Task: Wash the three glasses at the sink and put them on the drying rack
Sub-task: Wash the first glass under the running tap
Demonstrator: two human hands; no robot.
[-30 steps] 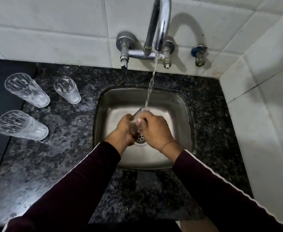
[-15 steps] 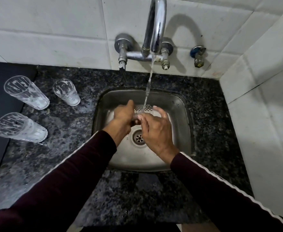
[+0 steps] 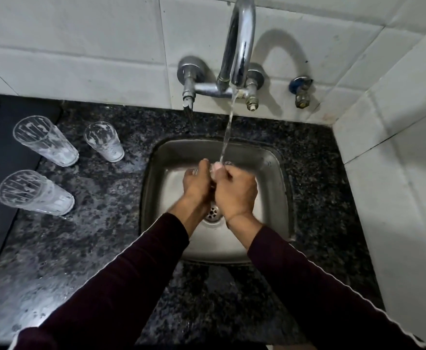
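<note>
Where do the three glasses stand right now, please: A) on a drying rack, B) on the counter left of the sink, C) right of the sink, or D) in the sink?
B: all three glasses stand on the counter left of the sink.

Both arms come in from the bottom edge, dark maroon sleeves down to the wrists, forearms angling toward each other; left hand and right hand are pressed side by side, backs facing up, fingers curled inward; left thumb pokes up at the far side; right knuckles bent tight; can't tell what's clasped between the palms, it's hidden.
</note>
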